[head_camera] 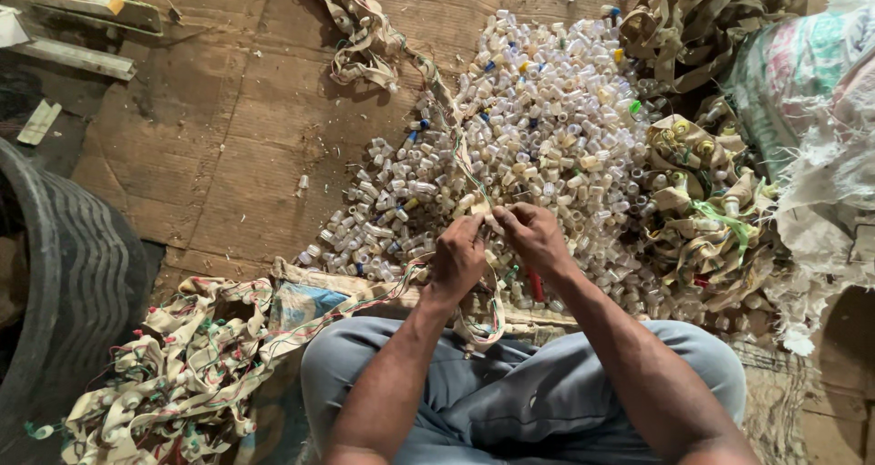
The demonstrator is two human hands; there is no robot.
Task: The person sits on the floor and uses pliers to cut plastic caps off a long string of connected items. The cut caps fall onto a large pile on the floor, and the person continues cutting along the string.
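seated person, seen from above, working a strip [474,196] of pale tape strung with small plastic vials over a heap of loose vials [538,128], the landmark used here. the left hand [458,257] and right hand [531,237] meet at the near edge of the heap, knuckles almost touching; each grip is clenched on the strip, fingertips pinching it between them. the strip runs from the hands away across the heap's left side toward a tangle of used tape [360,27] beyond the heap, and a loose loop [483,324] hangs down from the hands to the lap. judged from its slack folds, the strip is light, soft and limp, so it is best held close to a vial, where the tape is stiffened; the vials look hard, smooth and likely to slip or roll once free. thin coloured wires [365,292] run along it and may snag. left of the heap and nearer the person lies a pile of tape with vials attached [173,374]; right of the heap, more crumpled tape [702,210]. a woven sack [802,73], white with green and red printed bands, stands far right of the heap, its edge frayed. flattened brown cardboard [228,146] covers the floor left of the heap.
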